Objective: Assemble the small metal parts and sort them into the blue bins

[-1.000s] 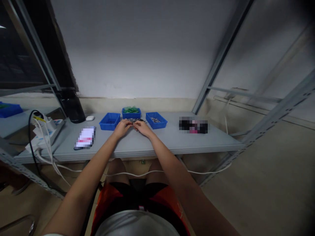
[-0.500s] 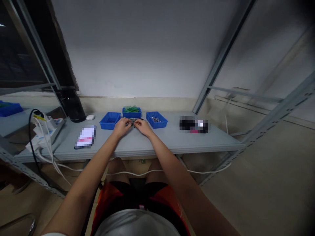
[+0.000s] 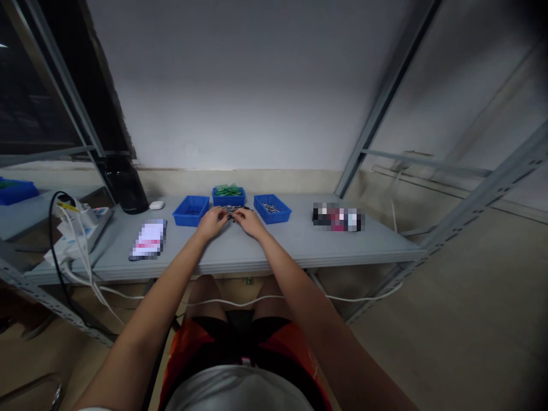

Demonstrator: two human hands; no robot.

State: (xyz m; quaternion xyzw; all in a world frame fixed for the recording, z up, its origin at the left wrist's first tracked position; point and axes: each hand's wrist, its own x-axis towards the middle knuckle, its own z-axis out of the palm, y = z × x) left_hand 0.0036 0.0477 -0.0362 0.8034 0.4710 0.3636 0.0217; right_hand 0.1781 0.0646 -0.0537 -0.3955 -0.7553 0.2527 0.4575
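My left hand and my right hand come close together over a small pile of dark and silvery parts on the grey table. The fingers of both hands are bent into a pinch. Whatever lies between the fingertips is too small to make out. Just behind the pile stands a blue bin of green pieces. To its left is another blue bin, with a few dark bits on its floor. On the right, a third blue bin contains thin silvery pieces.
A phone, a white earbud case and a black bottle occupy the left side, near a power strip with cables. Blurred-out items lie at the right. Metal shelf posts frame the table; a white cable hangs below.
Both hands stay over the pile, with only slight finger movement. The bins and the pile look unchanged.
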